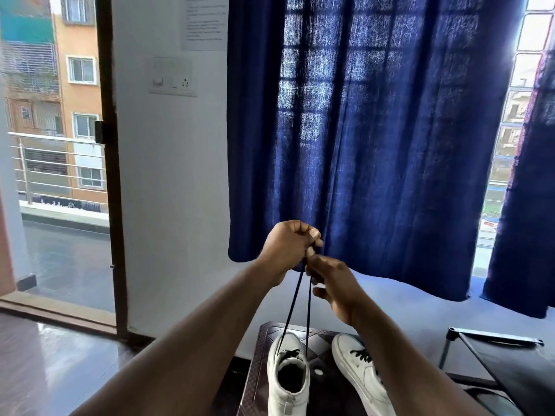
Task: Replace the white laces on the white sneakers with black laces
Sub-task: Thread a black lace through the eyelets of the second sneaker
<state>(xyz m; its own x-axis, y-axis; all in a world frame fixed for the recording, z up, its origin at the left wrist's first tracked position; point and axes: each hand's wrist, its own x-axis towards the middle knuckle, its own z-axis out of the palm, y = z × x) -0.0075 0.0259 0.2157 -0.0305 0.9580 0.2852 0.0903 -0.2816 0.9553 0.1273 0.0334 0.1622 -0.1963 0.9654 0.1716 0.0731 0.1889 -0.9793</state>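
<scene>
Two white sneakers stand on a dark patterned stool (258, 382). The left sneaker (288, 376) has black lace in its eyelets, and two strands of that black lace (292, 307) rise taut from it. My left hand (286, 246) grips the upper ends of both strands in a fist, held high above the shoe. Just below it, my right hand (333, 283) pinches the strands. The right sneaker (362, 373) carries a black lace too and is partly hidden by my right forearm. No white laces are visible.
A blue curtain (375, 145) hangs over a window behind the stool. An open balcony door (60, 205) is at the left, with a white wall and switch plate (172, 76) beside it. A black folding table (510, 364) stands at the right.
</scene>
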